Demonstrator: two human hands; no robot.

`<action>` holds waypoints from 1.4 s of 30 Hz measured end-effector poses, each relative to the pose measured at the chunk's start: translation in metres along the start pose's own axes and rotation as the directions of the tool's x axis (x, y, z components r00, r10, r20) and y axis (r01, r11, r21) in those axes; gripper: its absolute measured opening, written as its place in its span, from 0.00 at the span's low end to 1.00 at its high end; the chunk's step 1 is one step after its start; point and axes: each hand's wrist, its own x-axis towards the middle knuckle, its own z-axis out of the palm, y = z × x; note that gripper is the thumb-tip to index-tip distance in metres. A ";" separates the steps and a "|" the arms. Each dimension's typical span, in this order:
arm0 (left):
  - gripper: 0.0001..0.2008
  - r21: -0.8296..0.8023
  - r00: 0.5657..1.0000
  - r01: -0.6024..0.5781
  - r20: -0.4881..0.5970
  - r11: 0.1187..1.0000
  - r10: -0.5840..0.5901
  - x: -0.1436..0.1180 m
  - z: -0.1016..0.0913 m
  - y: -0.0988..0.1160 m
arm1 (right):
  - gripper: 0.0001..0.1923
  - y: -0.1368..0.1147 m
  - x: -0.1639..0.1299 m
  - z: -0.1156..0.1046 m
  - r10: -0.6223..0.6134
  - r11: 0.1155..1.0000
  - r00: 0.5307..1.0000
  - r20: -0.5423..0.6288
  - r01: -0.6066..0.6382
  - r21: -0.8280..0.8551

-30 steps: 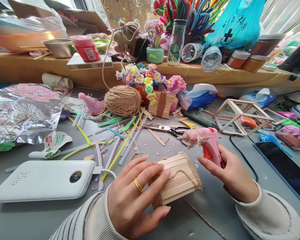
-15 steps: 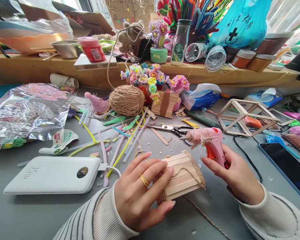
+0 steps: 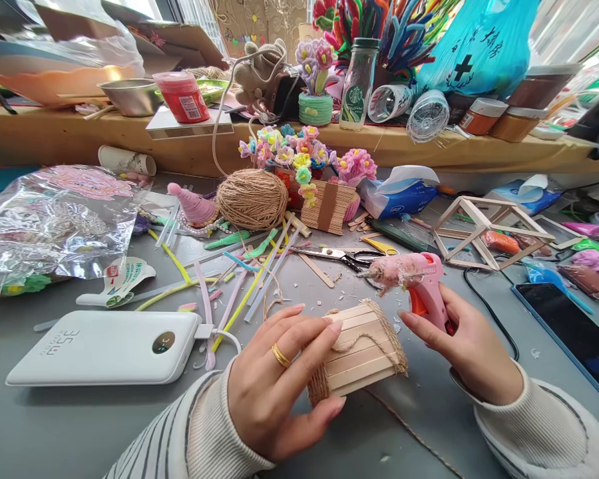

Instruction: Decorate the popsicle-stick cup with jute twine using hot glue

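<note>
My left hand [image 3: 284, 386] is closed on a small block of craft sticks [image 3: 362, 346], with its fingers over the left end and top. Twine [image 3: 397, 342] is wound round both ends of the block, and one strand curves across its top face. A loose tail of twine [image 3: 409, 429] trails over the table toward the bottom edge. In my right hand [image 3: 479, 352] is a pink hot glue gun [image 3: 424, 279], gripped by its handle, its nozzle pointing left above and apart from the block. The fingers around the handle are partly hidden.
Left of my hands lies a white power bank [image 3: 100, 349] with a cable. Behind are a twine ball [image 3: 252, 198], scissors [image 3: 334, 255] and a bundle of craft sticks [image 3: 344, 206]. On the right are a stick frame [image 3: 479, 239] and a phone [image 3: 564, 332].
My left fingers have shifted slightly on the stick block, showing more of the twine at its left end. The glue gun has hardly moved.
</note>
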 end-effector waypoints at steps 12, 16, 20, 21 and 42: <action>0.22 -0.265 0.950 0.288 -0.039 0.920 -0.308 -0.002 0.001 0.003 | 0.18 -0.001 -0.002 -0.009 -0.285 0.931 0.952 -0.110 0.248 -0.266; 0.21 -0.279 0.933 0.302 -0.109 0.911 -0.343 -0.001 0.003 0.008 | 0.16 -0.007 -0.004 -0.010 -0.521 0.784 0.847 -0.106 0.426 -0.451; 0.20 -0.278 0.934 0.291 -0.123 0.915 -0.335 0.000 0.004 0.010 | 0.14 -0.010 -0.005 -0.011 -0.643 0.649 0.764 -0.052 0.508 -0.566; 0.20 -0.280 0.933 0.295 -0.122 0.913 -0.339 0.000 0.004 0.010 | 0.13 -0.011 -0.005 -0.011 -0.656 0.630 0.754 -0.040 0.517 -0.579; 0.21 -0.283 0.925 0.304 -0.142 0.910 -0.353 -0.001 0.007 0.013 | 0.13 -0.010 -0.008 -0.008 -0.688 0.568 0.725 0.016 0.552 -0.611</action>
